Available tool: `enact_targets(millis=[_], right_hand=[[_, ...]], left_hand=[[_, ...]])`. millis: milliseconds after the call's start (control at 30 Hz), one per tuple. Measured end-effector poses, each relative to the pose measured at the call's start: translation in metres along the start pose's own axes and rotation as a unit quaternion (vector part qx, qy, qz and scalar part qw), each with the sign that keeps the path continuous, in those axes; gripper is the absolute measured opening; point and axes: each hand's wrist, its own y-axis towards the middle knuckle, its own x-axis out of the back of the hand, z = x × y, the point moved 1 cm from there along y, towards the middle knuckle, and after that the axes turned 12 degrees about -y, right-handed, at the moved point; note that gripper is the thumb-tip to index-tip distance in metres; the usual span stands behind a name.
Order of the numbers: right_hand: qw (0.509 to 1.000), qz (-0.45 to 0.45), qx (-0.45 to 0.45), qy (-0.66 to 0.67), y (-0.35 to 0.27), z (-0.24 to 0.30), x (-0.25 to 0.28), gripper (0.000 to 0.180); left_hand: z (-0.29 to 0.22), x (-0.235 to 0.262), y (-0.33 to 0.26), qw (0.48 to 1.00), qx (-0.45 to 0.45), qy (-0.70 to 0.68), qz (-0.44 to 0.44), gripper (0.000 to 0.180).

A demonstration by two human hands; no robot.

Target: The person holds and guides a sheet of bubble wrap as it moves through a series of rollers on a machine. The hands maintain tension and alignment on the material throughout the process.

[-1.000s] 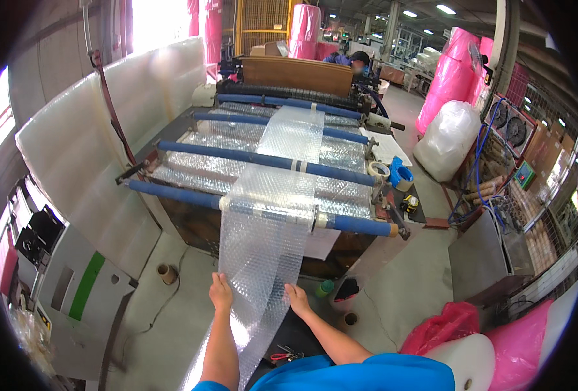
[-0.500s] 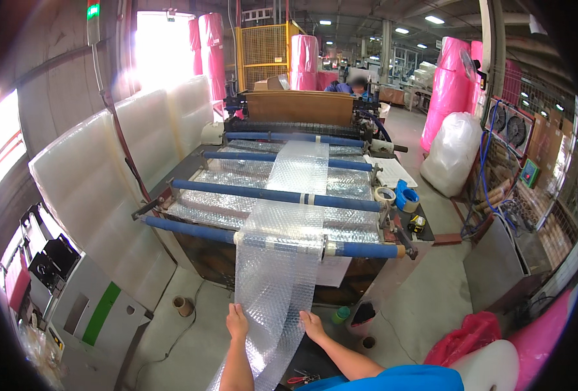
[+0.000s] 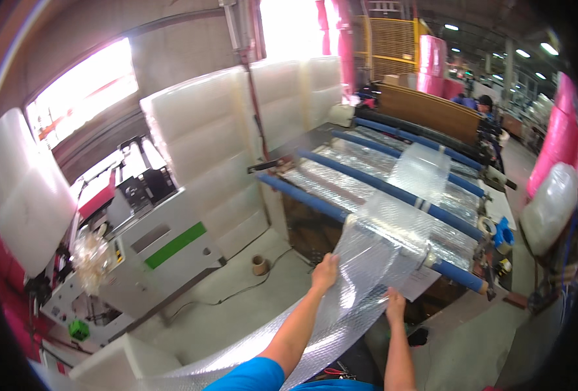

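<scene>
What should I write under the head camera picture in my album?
Left hand and right hand hold opposite edges of clear bubble wrap draped over a blue roller.

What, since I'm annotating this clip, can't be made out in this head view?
All in the head view:
Bubble wrap: its trailing end is lost at the picture's lower-left rim.
Left hand: the fingertips are hidden, as the hand is seen from its back.
White paper: partly behind the bubble wrap; any marks are too blurred.
Co-worker: too small to tell what their hands do.
Red item near the lower edge: too small to identify.
</scene>
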Motion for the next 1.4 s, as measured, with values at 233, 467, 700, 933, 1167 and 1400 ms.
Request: enact_targets(millis=[233, 467, 700, 933, 1167, 1400], right_hand=[[0.989, -0.132, 0.058, 0.033, 0.044, 0.069, 0.022, 0.033], [0.983, -0.176, 0.004, -0.046, 0.014, 0.021, 0.024, 0.022], [0.992, 0.034, -0.075, -0.092, -0.095, 0.026, -0.016, 0.035], [0.996, 0.047, -0.049, 0.059, -0.095, 0.033, -0.022, 0.038], [0.997, 0.06, -0.013, 0.052, -0.096, 0.026, -0.017, 0.038], [0.998, 0.052, -0.019, -0.029, -0.11, 0.048, -0.013, 0.037]], left_hand=[[-0.069, 0.005, 0.023, 0.997, -0.018, 0.018, -0.067, 0.046], [-0.065, 0.017, -0.015, 0.994, 0.028, 0.021, 0.099, 0.078], [0.037, 0.056, -0.058, 0.99, 0.088, -0.037, 0.103, 0.064], [0.013, 0.068, -0.077, 0.992, -0.029, -0.121, 0.02, 0.033], [0.019, 0.056, -0.078, 0.998, 0.002, -0.062, 0.033, 0.037], [0.019, 0.062, -0.074, 0.999, 0.025, -0.031, 0.029, 0.039]])
